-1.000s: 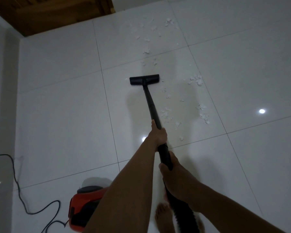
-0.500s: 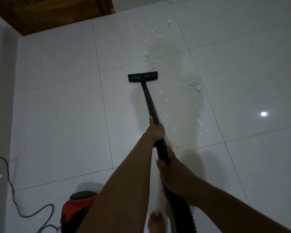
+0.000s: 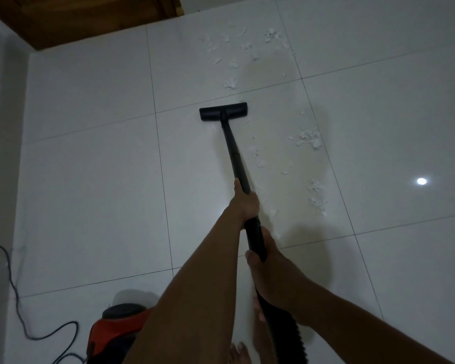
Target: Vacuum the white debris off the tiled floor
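Seen from my head: my left hand (image 3: pixel 243 203) is wrapped round the black wand (image 3: pixel 234 153), and my right hand (image 3: pixel 268 264) curls round it nearer the hose. The floor head (image 3: pixel 223 112) sits on the tiled floor (image 3: pixel 90 179), just short of a white debris clump (image 3: pixel 231 84). More scraps (image 3: pixel 309 139) lie to the right. I judge I'm mid-sweep, and next I should push forward over that clump.

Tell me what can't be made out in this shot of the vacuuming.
All in the head view:
Red vacuum body: partly behind the left forearm, cut by the bottom edge.
Cord: runs off the left edge; plug unseen.
Nozzle: covers the floor beneath; whatever lies there is hidden.
Hose: leaves the bottom edge; its joint to the body unseen.
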Demonstrator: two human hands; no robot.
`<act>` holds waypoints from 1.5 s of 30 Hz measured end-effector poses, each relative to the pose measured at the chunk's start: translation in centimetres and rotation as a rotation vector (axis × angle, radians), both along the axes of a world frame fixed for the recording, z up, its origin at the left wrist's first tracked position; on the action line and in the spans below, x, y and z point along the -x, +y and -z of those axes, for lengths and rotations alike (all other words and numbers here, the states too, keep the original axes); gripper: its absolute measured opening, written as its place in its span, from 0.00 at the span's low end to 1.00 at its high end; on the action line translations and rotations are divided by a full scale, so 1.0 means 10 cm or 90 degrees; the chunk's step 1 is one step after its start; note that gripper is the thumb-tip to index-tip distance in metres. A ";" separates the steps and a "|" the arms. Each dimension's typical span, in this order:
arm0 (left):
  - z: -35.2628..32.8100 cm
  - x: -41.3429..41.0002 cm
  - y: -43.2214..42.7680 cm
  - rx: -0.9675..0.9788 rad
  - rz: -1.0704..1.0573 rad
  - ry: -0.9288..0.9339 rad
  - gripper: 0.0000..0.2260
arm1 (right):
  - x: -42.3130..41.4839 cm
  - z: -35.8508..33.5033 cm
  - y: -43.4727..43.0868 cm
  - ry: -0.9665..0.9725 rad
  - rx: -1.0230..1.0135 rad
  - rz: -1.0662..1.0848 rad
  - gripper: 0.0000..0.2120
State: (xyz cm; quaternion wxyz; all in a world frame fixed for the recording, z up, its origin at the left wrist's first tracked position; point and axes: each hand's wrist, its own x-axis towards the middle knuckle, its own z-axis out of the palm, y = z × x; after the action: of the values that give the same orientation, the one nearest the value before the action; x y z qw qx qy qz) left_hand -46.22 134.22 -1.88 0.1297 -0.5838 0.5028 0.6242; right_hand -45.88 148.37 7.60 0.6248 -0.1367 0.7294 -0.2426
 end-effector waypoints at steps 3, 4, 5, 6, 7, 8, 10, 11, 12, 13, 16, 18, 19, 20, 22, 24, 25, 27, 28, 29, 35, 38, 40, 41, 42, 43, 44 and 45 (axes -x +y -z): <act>0.01 0.05 -0.06 0.003 -0.002 0.000 0.30 | 0.04 0.05 -0.06 -0.027 -0.004 0.024 0.30; 0.02 0.07 -0.09 0.002 -0.004 0.001 0.30 | 0.06 0.07 -0.08 -0.043 -0.006 0.039 0.30; 0.01 0.08 -0.12 0.003 -0.004 0.001 0.30 | 0.07 0.08 -0.10 -0.057 -0.004 0.049 0.30; 0.01 0.09 -0.14 0.004 -0.004 0.000 0.29 | 0.08 0.09 -0.12 -0.064 0.001 0.054 0.30; 0.01 0.10 -0.15 0.007 -0.002 -0.001 0.29 | 0.08 0.10 -0.14 -0.064 0.006 0.054 0.30; 0.01 0.10 -0.16 0.010 -0.001 -0.001 0.29 | 0.09 0.10 -0.15 -0.062 0.008 0.054 0.31; -0.01 0.08 -0.15 0.015 0.003 -0.002 0.29 | 0.07 0.09 -0.15 -0.062 0.006 0.054 0.31; -0.01 0.06 -0.14 0.016 0.003 -0.003 0.29 | 0.05 0.08 -0.14 -0.064 0.004 0.055 0.31; -0.02 0.04 -0.12 0.015 0.001 -0.002 0.29 | 0.02 0.06 -0.13 -0.066 0.003 0.056 0.31; -0.03 0.00 -0.11 0.014 0.000 0.000 0.29 | -0.01 0.04 -0.11 -0.066 0.002 0.055 0.31; -0.06 -0.11 -0.04 0.016 0.000 0.005 0.29 | -0.11 -0.02 -0.05 -0.063 0.012 0.051 0.31; -0.07 -0.19 0.02 0.014 0.001 0.003 0.29 | -0.18 -0.05 0.01 -0.059 0.010 0.048 0.31; -0.07 -0.23 0.05 0.013 0.003 0.000 0.29 | -0.22 -0.07 0.04 -0.057 0.006 0.047 0.31; -0.07 -0.27 0.08 0.012 0.004 -0.001 0.30 | -0.26 -0.08 0.08 -0.054 0.005 0.044 0.31; -0.09 -0.35 0.16 0.007 0.002 0.002 0.30 | -0.34 -0.10 0.16 -0.047 0.007 0.037 0.30; -0.10 -0.41 0.25 0.002 0.003 0.005 0.30 | -0.40 -0.12 0.24 -0.046 0.009 0.035 0.29; -0.12 -0.43 0.28 -0.001 0.004 0.006 0.30 | -0.42 -0.14 0.27 -0.043 0.011 0.037 0.29; -0.13 -0.47 0.34 -0.006 0.007 0.006 0.30 | -0.45 -0.16 0.34 -0.029 0.017 0.038 0.28; -0.13 -0.49 0.37 -0.009 0.010 0.004 0.30 | -0.46 -0.17 0.37 -0.019 0.019 0.034 0.28; -0.14 -0.50 0.40 -0.010 0.013 0.002 0.30 | -0.47 -0.19 0.40 -0.010 0.021 0.031 0.27; -0.20 -0.52 0.47 -0.020 0.018 -0.003 0.30 | -0.50 -0.27 0.45 -0.055 -0.002 0.077 0.26; -0.20 -0.48 0.43 -0.022 0.017 -0.004 0.30 | -0.48 -0.25 0.40 -0.064 -0.003 0.084 0.26; -0.19 -0.43 0.37 -0.021 0.017 -0.006 0.30 | -0.44 -0.21 0.34 -0.058 -0.008 0.085 0.26; -0.18 -0.40 0.34 -0.021 0.014 -0.006 0.30 | -0.41 -0.19 0.31 -0.054 -0.009 0.082 0.26; -0.16 -0.36 0.30 -0.022 0.013 -0.006 0.31 | -0.37 -0.17 0.28 -0.051 -0.010 0.079 0.26; -0.15 -0.32 0.26 -0.020 0.014 -0.006 0.31 | -0.33 -0.16 0.24 -0.050 -0.010 0.076 0.26; -0.13 -0.27 0.22 -0.017 0.015 -0.006 0.31 | -0.28 -0.14 0.20 -0.048 -0.007 0.071 0.26; -0.11 -0.23 0.17 -0.015 0.014 -0.006 0.31 | -0.23 -0.13 0.17 -0.043 -0.004 0.062 0.27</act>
State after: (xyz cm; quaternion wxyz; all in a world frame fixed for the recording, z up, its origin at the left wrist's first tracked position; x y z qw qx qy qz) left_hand -43.90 135.95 -0.74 0.1459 -0.5796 0.5009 0.6260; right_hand -43.62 150.03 8.90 0.6369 -0.0906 0.7145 -0.2750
